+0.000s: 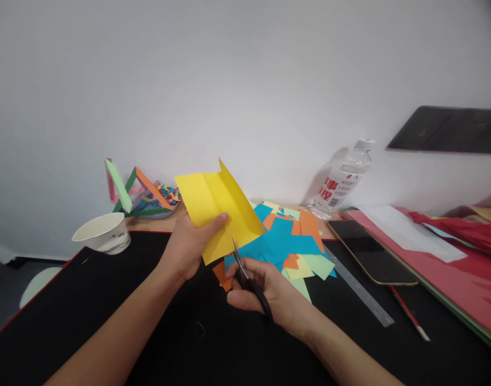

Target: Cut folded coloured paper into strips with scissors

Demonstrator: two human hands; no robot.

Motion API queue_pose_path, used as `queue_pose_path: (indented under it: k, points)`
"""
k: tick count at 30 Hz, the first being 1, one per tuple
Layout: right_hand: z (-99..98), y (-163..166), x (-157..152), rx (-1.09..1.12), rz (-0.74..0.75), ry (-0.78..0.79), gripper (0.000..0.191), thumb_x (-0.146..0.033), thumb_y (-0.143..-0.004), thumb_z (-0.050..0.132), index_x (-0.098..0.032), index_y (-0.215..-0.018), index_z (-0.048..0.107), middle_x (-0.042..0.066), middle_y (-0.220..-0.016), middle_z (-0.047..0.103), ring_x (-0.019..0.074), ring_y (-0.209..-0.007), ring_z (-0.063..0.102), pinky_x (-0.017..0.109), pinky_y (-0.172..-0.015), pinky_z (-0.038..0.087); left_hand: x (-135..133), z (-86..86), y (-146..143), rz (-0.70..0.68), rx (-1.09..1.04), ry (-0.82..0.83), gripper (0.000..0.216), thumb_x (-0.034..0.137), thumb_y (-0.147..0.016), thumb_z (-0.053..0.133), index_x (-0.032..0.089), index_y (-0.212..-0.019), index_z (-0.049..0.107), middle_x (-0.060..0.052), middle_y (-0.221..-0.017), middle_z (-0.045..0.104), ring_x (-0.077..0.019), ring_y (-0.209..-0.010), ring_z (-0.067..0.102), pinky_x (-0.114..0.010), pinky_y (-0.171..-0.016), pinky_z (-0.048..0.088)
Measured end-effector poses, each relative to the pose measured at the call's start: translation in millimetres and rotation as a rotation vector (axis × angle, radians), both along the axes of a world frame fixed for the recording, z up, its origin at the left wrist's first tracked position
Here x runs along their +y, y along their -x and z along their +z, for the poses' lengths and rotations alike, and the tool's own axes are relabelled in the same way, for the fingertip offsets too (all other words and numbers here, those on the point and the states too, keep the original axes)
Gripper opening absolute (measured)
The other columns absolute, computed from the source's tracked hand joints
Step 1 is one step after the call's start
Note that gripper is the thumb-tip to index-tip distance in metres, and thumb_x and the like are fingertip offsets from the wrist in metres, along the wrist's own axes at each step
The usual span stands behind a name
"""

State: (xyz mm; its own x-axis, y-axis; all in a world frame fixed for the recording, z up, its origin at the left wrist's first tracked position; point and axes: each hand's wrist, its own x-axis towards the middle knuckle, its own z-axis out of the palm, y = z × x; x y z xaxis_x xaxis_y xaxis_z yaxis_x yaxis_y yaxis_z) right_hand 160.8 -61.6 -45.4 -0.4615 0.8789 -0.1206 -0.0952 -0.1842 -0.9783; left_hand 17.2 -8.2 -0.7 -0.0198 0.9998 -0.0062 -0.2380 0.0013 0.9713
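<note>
My left hand (pixel 189 244) pinches a folded yellow sheet of paper (pixel 219 206) and holds it up above the black table (pixel 109 305). Its thumb lies on the front of the sheet. My right hand (pixel 265 292) grips a pair of black-handled scissors (pixel 247 279). The blades point up and touch the yellow sheet's lower edge. Just behind both hands lies a pile of blue, orange and green paper pieces (pixel 289 241).
A white paper cup (pixel 103 231) stands at the left, with folded coloured strips (pixel 139 195) behind it. A water bottle (pixel 344 179), a phone (pixel 370 251), a metal ruler (pixel 358 289), a red pencil (pixel 408 313) and red paper sheets (pixel 450 273) lie to the right.
</note>
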Motion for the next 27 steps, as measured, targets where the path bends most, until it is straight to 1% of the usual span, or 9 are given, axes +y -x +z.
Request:
queue_pose_path:
  k: [8,14,17,19,23,27]
  points:
    - [-2.4,-1.5,-0.9,-0.003,0.008,-0.013,0.05,-0.048,-0.058,0.084,-0.017,-0.087,0.057,-0.006,-0.066,0.048,0.0087,-0.058,0.038,0.024,-0.055,0.028,-0.3,0.8,0.2,-0.005,0.003,-0.023,0.042,0.021,-0.061,0.08,0.014,-0.1,0.067,-0.008,-0.073,0.073,-0.0272,-0.079,0.07,-0.031,-0.061,0.058]
    - [-3.8,-2.6,1.5,0.018,0.002,-0.027,0.048,-0.047,-0.058,0.085,-0.017,-0.086,0.058,-0.006,-0.066,0.048,0.0087,-0.057,0.038,0.024,-0.054,0.027,-0.3,0.4,0.7,-0.012,0.001,-0.008,0.041,0.023,-0.064,0.078,0.013,-0.102,0.066,-0.008,-0.074,0.073,-0.0221,-0.06,0.068,-0.03,-0.051,0.056]
    - [-3.8,-2.6,0.9,0.035,0.002,-0.037,0.047,-0.047,-0.057,0.084,-0.018,-0.084,0.059,-0.007,-0.065,0.046,0.0089,-0.056,0.037,0.024,-0.054,0.027,-0.2,0.4,1.1,-0.016,-0.011,-0.009,0.042,0.025,-0.063,0.078,0.013,-0.101,0.065,-0.008,-0.075,0.073,-0.0225,-0.056,0.067,-0.031,-0.046,0.054]
    - [-3.4,-2.4,0.2,0.036,0.004,-0.044,0.047,-0.048,-0.057,0.085,-0.018,-0.082,0.059,-0.007,-0.064,0.046,0.0092,-0.056,0.037,0.024,-0.054,0.027,-0.4,0.9,1.3,-0.021,-0.01,-0.013,0.042,0.025,-0.063,0.079,0.014,-0.101,0.065,-0.007,-0.073,0.072,-0.0232,-0.058,0.067,-0.031,-0.049,0.055]
    - [-3.4,-1.9,0.0,0.027,0.009,-0.036,0.047,-0.049,-0.055,0.085,-0.019,-0.08,0.058,-0.007,-0.063,0.045,0.0092,-0.055,0.036,0.024,-0.053,0.028,-0.6,2.1,1.1,-0.016,0.002,-0.033,0.041,0.023,-0.063,0.079,0.016,-0.102,0.066,-0.006,-0.068,0.071,-0.0243,-0.064,0.069,-0.034,-0.058,0.058]
    - [-3.5,-1.4,0.6,0.028,0.003,-0.039,0.047,-0.048,-0.056,0.085,-0.018,-0.08,0.057,-0.008,-0.06,0.044,0.0084,-0.053,0.034,0.024,-0.052,0.026,-0.2,1.8,0.5,0.011,0.028,-0.055,0.039,0.022,-0.063,0.078,0.016,-0.1,0.066,-0.006,-0.07,0.072,-0.0263,-0.071,0.07,-0.035,-0.062,0.058]
